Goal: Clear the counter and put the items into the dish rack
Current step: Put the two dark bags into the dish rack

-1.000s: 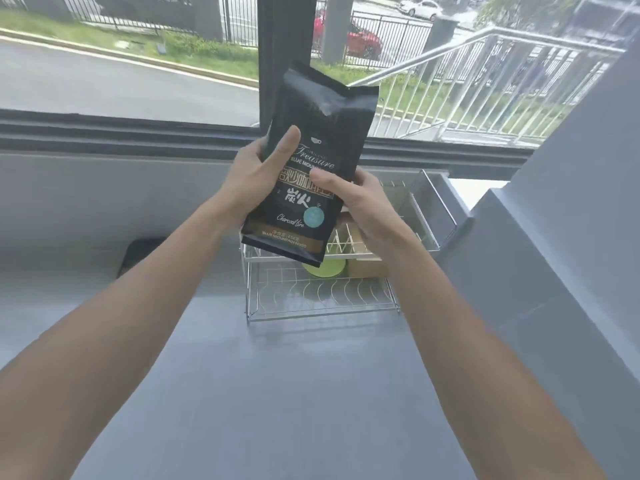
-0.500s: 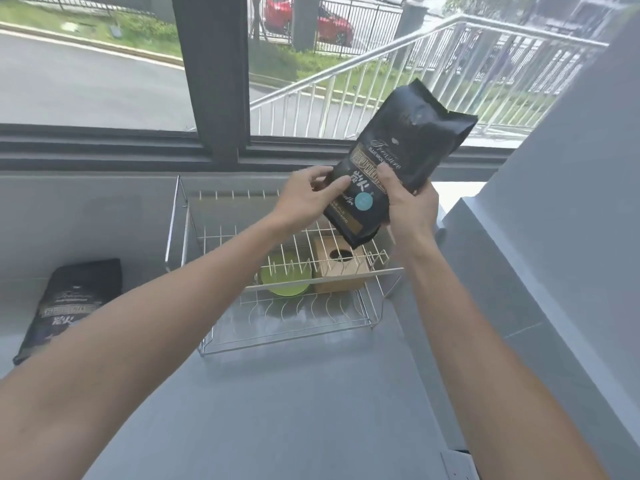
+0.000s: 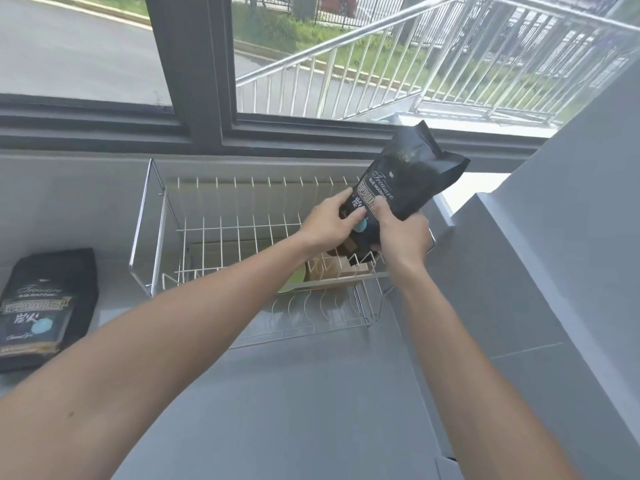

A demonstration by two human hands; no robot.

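A black coffee bag (image 3: 408, 181) is gripped at its lower end by both hands above the dish rack (image 3: 145, 237), tilted right. The left hand (image 3: 329, 225) fingers are curled against its front; the right hand (image 3: 403, 233) is wrapped around its lower edge.

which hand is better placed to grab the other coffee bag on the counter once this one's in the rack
Left. The second bag lies at the counter's far left, on the left hand's side; the right hand would have to cross over.

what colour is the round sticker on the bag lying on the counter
Light blue, on the black bag at the counter's left; the head view shows it.
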